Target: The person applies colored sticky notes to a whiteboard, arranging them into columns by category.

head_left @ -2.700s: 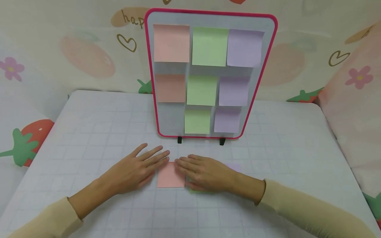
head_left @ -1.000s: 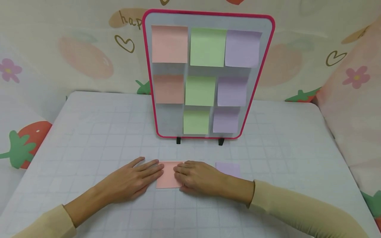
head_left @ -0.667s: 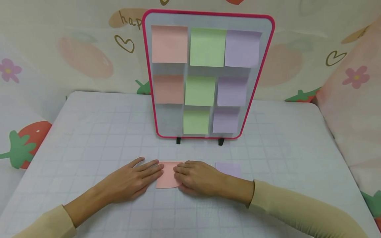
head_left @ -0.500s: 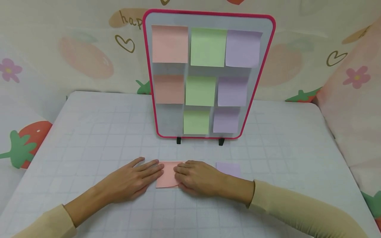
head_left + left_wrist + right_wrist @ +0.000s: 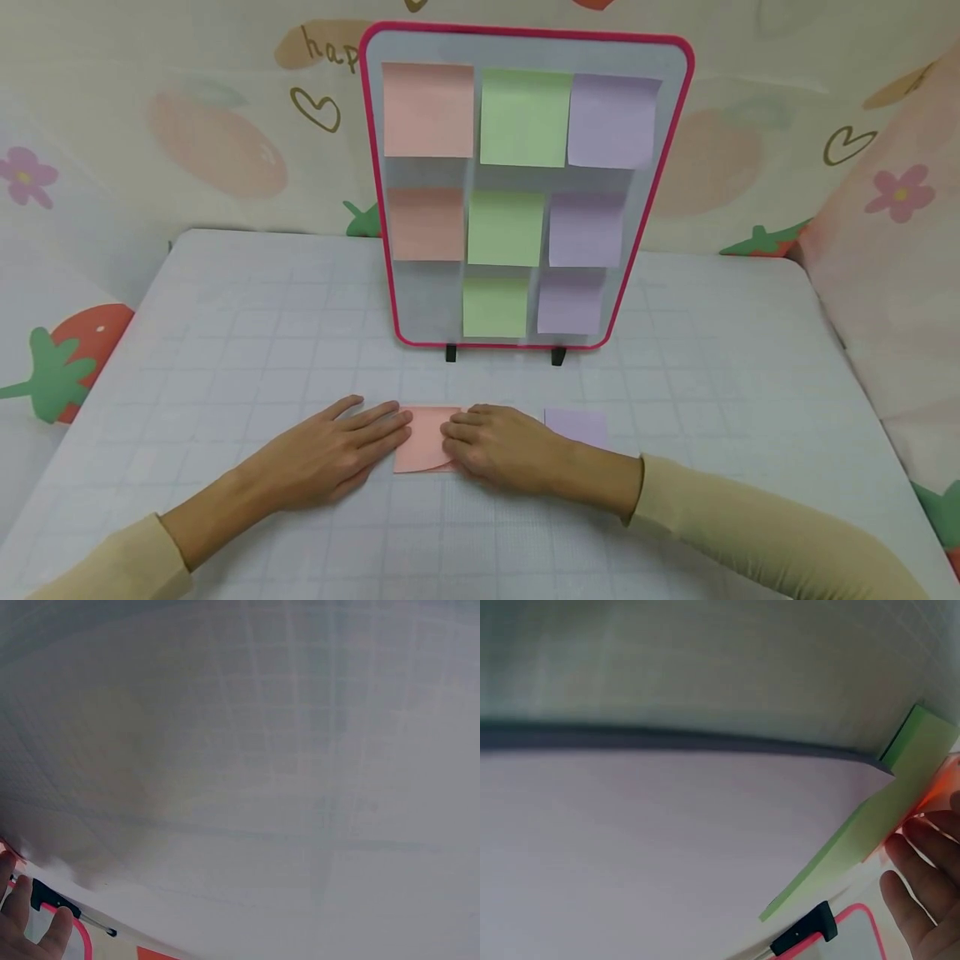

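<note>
A pink sticky-note pad (image 5: 423,437) lies on the table between both hands in the head view. My left hand (image 5: 330,454) rests its outstretched fingertips on the pad's left edge. At the right edge my right hand (image 5: 502,446) grips the top sheet with bent fingers, the thumb hidden beneath; the sheet's near right corner curls up. In the right wrist view, a green pad (image 5: 922,746) and a large, close purple pad (image 5: 667,847) show beside the pink note (image 5: 943,780). My right hand hides the green pad from the head camera; the purple pad (image 5: 577,427) peeks out behind the wrist.
Behind the hands stands a whiteboard (image 5: 427,304) with a red-pink frame and black feet (image 5: 558,357). Sticky notes hang on it in columns: pink (image 5: 427,110), green (image 5: 525,118) and purple (image 5: 613,122). A patterned cloth (image 5: 217,142) hangs behind the white table (image 5: 225,350).
Both hands have come slightly nearer the body and the left fingertips now lie on the pink pad. The right fingers have lifted the near right corner of its top sheet.
</note>
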Demonstrator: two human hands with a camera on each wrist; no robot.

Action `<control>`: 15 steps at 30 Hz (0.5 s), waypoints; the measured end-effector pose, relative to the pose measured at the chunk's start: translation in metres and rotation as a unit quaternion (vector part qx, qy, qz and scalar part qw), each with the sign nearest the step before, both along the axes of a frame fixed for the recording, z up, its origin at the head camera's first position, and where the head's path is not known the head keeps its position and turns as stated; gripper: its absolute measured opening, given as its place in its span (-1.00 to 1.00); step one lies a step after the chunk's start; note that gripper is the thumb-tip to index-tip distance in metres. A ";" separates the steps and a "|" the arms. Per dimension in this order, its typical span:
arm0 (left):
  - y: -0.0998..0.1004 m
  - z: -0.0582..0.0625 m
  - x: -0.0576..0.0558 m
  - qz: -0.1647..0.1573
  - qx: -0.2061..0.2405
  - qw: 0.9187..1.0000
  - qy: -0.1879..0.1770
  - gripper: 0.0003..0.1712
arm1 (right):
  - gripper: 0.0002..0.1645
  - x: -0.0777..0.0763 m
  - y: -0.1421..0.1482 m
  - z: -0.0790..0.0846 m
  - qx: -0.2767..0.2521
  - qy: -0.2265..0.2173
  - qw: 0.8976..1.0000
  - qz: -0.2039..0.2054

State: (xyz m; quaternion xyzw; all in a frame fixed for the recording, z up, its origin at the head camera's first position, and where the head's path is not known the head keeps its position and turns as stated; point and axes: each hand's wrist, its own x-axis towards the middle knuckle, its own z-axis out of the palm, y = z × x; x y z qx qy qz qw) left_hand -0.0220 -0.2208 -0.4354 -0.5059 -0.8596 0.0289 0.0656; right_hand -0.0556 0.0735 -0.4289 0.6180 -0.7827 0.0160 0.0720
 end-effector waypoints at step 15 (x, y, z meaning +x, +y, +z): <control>-0.006 0.003 0.000 0.004 0.004 1.000 0.007 -0.33 | -0.87 -0.008 -0.001 0.007 -0.087 -0.043 0.995 -0.014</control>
